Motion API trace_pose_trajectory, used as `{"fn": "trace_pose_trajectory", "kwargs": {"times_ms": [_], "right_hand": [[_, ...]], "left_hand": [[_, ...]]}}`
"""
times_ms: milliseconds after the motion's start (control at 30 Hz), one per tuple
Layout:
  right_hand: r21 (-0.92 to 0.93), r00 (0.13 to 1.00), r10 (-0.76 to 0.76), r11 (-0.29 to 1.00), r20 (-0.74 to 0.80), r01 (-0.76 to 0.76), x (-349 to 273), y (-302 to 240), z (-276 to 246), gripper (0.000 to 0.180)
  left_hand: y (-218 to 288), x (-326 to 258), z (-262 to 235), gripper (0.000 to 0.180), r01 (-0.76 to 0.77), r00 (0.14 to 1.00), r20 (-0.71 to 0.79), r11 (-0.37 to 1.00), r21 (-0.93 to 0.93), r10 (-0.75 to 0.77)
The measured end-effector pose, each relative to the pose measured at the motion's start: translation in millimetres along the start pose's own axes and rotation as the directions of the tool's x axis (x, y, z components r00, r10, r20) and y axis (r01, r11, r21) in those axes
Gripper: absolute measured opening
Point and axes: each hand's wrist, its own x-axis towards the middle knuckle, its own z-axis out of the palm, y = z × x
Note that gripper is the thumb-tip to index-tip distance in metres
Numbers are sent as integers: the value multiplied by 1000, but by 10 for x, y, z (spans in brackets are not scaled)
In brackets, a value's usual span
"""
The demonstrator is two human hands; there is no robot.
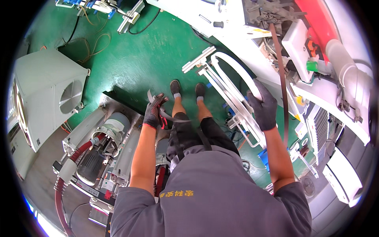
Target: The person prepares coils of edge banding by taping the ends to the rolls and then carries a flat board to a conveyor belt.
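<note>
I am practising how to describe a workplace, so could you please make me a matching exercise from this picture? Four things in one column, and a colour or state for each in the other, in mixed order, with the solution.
Things
1. Floor
2. Left hand
3. Right hand
4. Hose

Colours and states
A. Gloved, holding a white curved bar
B. Dark red
C. Green
D. Gloved, holding a thin grey strip

Right pairs: 1-C, 2-D, 3-A, 4-B
</note>
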Motion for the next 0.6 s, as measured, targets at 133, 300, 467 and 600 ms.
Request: {"fn": "trace_pose_trajectory", "kwargs": {"times_ms": [133,300,467,600], "right_hand": [[-50,998,-42,998,36,44,139,111,106,43],[-224,990,-102,967,98,122,171,805,143,45],[-409,988,-54,906,148,110,-129,1200,-164,47],[-480,984,-88,864,154,152,-518,1329,-549,47]], "left_hand": [[113,-293,-138,44,-35,999,-37,999,0,35],[187,-537,-187,39,-80,995,-58,997,-3,79],[227,-646,-225,38,-170,982,-91,985,-31,167],[429,-725,-151,40,-166,985,-49,985,-47,164]]}}
